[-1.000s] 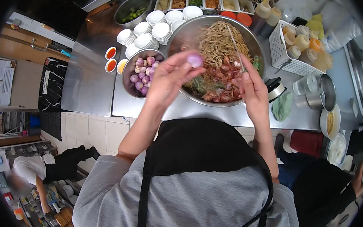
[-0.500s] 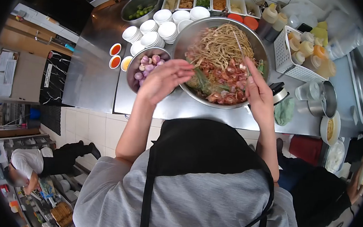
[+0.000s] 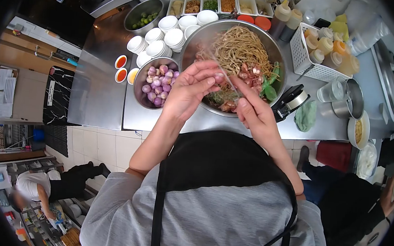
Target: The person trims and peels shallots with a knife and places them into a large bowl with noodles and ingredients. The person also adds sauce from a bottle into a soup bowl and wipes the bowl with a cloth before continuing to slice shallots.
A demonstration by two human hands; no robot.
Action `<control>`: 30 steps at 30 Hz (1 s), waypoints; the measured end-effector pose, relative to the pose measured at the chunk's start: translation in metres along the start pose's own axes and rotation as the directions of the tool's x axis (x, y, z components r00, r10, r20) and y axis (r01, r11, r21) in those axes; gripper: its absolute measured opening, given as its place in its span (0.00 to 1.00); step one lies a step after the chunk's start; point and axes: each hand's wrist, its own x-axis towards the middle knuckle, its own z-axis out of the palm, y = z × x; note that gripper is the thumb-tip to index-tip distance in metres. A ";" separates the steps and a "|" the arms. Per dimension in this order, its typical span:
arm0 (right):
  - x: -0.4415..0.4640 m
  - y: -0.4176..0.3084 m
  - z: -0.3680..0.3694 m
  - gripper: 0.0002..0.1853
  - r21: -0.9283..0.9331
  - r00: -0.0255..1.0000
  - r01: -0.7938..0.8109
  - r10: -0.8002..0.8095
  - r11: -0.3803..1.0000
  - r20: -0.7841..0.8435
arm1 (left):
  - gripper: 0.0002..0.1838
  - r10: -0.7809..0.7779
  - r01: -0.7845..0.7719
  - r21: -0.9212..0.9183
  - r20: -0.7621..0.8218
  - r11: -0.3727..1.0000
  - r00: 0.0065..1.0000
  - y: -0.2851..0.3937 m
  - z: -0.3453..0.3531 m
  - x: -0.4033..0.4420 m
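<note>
We find the L hand (image 3: 188,89) half closed, fingertips & thumb pinching a small shallot (image 3: 218,78) above the lg. metal bowl (image 3: 191,52), approx. centre frame. R hand (image 3: 257,113) is curled round a knife (image 3: 227,78), forefinger extended, handle hidden; blade slants toward upper left, beside the shallot. Whether the edge touches it, we can't tell. Re technique: we rec. short, light strokes, L fingertips kept clear of the edge, pinch firm, as the surface is prob. slippery; we'd also turn the piece rather than force the blade. Re condition: the held shallot looks pale pink & rounded; fingers cover most of it, so skin remaining is unclear. In the sm. metal bowl (image 3: 138,90), left of centre, the loose shallots (image 3: 160,81) are purple w/ pale patches. Lg. bowl, upper centre, contains noodles (image 3: 242,48), reddish scraps (image 3: 251,76) & green leaves (image 3: 269,91) at its right side.
</note>
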 end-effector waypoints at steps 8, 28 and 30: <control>0.003 0.004 0.003 0.23 -0.071 0.997 0.071 -0.070 0.995 0.017 | 0.18 -0.008 0.008 0.008 -0.024 1.000 1.000 -0.008 0.009 -0.003; 0.004 0.000 0.008 0.20 -0.218 0.981 0.156 -0.178 0.963 -0.083 | 0.11 -0.012 -0.007 -0.173 -0.109 0.985 0.994 -0.014 0.015 -0.003; 0.005 0.001 0.008 0.19 -0.224 0.972 0.185 -0.212 0.957 -0.102 | 0.12 -0.007 -0.004 -0.162 -0.067 0.987 0.998 -0.015 0.013 -0.005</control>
